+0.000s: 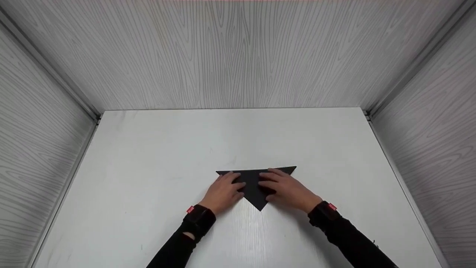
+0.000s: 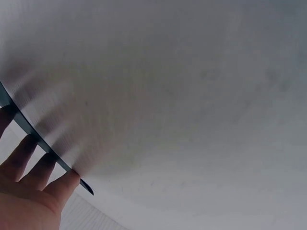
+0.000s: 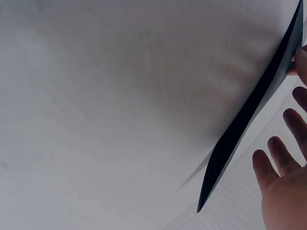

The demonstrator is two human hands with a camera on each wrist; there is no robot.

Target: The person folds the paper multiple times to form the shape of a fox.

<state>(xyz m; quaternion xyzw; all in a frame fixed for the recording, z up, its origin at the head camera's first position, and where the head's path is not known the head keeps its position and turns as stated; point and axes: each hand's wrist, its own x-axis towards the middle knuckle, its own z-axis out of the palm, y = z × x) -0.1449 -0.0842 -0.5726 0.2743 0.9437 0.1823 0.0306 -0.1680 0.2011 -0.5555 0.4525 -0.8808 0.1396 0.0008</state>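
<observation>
A dark triangle (image 1: 253, 186), which looks like folded black paper, lies on the white table with one point toward the person. My left hand (image 1: 224, 191) rests on its left part, fingers spread and nearly straight. In the left wrist view, several fingertips of the left hand (image 2: 36, 187) meet the dark strip of its edge. On the right part lies my right hand (image 1: 288, 189), its fingers extended over the surface. The right wrist view shows the right hand (image 3: 285, 177) with fingers spread beside the triangle (image 3: 240, 124), whose layers stand slightly apart.
A white tabletop (image 1: 148, 149) surrounds the hands. Grey wood-grain panels enclose it at the back (image 1: 230, 56), on the left (image 1: 37, 130) and on the right (image 1: 435, 130). Both wrists wear black bands with small red tags.
</observation>
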